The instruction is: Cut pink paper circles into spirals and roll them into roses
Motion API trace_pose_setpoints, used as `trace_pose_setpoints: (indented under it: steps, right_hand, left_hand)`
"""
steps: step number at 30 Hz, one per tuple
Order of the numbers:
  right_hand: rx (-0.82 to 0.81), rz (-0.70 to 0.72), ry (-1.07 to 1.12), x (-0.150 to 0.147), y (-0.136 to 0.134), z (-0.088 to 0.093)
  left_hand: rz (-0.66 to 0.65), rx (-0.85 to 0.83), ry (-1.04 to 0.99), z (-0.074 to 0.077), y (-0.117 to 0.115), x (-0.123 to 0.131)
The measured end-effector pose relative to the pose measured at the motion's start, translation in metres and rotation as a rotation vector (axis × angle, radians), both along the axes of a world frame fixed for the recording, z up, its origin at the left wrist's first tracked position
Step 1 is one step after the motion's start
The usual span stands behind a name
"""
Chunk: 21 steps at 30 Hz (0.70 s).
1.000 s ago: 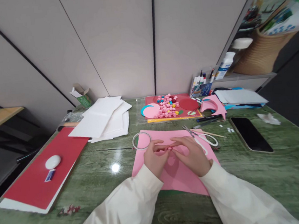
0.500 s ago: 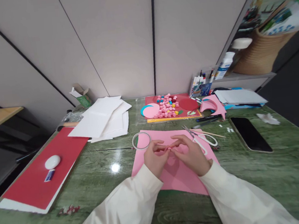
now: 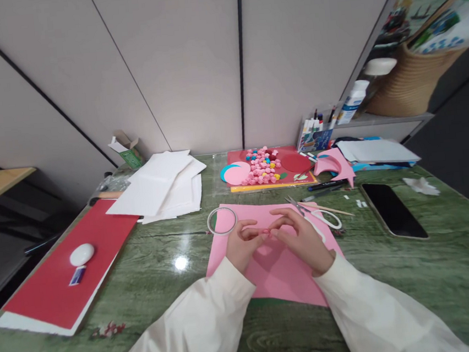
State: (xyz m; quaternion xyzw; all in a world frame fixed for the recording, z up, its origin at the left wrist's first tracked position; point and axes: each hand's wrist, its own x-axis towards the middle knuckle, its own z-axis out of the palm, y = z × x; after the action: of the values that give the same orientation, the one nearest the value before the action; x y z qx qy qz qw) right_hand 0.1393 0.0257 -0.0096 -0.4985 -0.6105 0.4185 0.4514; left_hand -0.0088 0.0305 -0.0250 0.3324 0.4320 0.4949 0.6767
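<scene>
Between the fingertips of both hands is a small pink piece (image 3: 266, 231), partly hidden, which looks like folded paper. My left hand (image 3: 243, 244) pinches it from the left and my right hand (image 3: 298, 239) from the right. Both are held over a sheet of pink paper (image 3: 265, 283) lying on the table. A roll of tape (image 3: 209, 222) rests at the sheet's upper left corner. White-handled scissors (image 3: 332, 212) lie beside my right hand, which covers part of them. Farther back is a pile of small pink, blue and yellow paper pieces (image 3: 263, 165).
Red paper (image 3: 50, 288) with a white oval object (image 3: 82, 255) lies left, near white sheets (image 3: 155, 178). To the right are a phone (image 3: 393, 210), pens (image 3: 326, 185) and a cut pink scrap (image 3: 335, 163). A pen box (image 3: 316, 135) stands at the back.
My right hand's fingers have shifted slightly around the small pink piece, opening a little from the left fingertips. Everything else on the table stays in place.
</scene>
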Motion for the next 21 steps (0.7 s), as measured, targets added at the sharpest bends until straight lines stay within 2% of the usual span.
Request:
trace_pose_setpoints:
  steps: [5,9,15,21]
  right_hand:
    - [-0.034,0.049,0.060,-0.0006,0.0003,0.0016]
    - [-0.044,0.075,0.065,-0.0003,-0.0001,0.0019]
    - [0.030,0.039,-0.071,-0.0003,-0.0021,0.0027]
    - [0.077,0.044,-0.172,0.0011,-0.0029,0.0055]
  left_hand:
    - [-0.014,0.043,-0.017,-0.0050,0.0020,0.0001]
    - [-0.048,0.052,0.021,-0.0024,0.0017,0.0007]
    - [-0.072,0.076,0.079,-0.0025,0.0006,0.0012]
    - [-0.067,0.156,0.242,-0.0014,-0.0015,0.0026]
